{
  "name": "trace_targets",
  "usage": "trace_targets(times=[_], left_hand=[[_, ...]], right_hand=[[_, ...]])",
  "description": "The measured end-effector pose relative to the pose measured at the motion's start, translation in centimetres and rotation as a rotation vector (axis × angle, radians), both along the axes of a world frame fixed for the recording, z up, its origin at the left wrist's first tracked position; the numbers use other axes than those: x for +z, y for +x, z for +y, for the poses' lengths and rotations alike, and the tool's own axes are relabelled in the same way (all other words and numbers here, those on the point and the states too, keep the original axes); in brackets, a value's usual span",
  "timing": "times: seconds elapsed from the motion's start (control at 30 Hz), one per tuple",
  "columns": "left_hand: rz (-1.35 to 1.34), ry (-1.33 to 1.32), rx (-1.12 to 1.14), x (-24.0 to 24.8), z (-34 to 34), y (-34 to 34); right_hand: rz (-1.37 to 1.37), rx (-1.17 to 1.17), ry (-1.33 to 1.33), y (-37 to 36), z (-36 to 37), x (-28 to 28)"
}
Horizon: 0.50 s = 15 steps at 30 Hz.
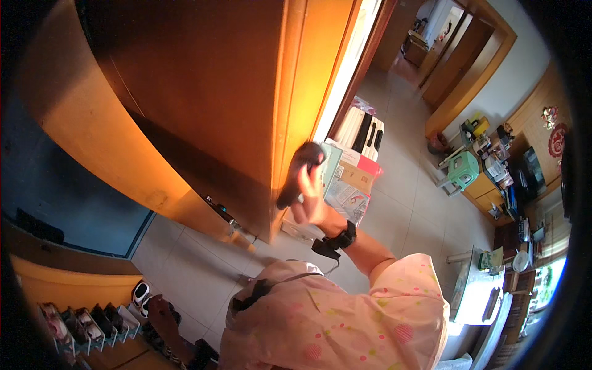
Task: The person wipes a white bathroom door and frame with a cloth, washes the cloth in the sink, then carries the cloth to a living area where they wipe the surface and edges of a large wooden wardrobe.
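the right hand [311, 203] has its fingers closed around a dark shoe [293, 179], or what looks like one; blur hides its finer shape. the shoe is up in front of the lit edge of the wood panel [302, 80], above the floor [265, 256]; whether it touches the panel i cannot tell. the left hand [163, 311] is low and in shadow, just beside the black-and-white shoes [142, 293] near the rack [129, 324]; whether its grip is open or closed i cannot tell.

i judge the dark shoe light enough for one hand, with a soft upper that gives under the fingers and a firmer sole that bends a little. it seems neither fragile nor very slippery. the heel or the rim of the opening should make the surest hold; squeezing mid-upper may crease it.
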<state>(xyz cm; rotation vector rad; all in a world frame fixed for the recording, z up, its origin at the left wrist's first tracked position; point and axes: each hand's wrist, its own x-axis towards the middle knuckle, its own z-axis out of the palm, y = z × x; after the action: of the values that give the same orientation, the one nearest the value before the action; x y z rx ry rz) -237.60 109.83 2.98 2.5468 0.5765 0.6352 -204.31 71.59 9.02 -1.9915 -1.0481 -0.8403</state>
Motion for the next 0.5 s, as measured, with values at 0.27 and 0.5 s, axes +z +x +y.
trace_targets(times=[0.27, 0.5], left_hand=[[0.019, -0.175, 0.053, 2.5, -1.5, 1.0], [0.129, -0.163, 0.068, 0.0, 0.8, -1.9]], right_hand=[[-0.315, 0.086, -0.19, 3.3, -2.0, 2.3], [-0.637, -0.004, 0.189, 4.2, -0.3, 17.6]])
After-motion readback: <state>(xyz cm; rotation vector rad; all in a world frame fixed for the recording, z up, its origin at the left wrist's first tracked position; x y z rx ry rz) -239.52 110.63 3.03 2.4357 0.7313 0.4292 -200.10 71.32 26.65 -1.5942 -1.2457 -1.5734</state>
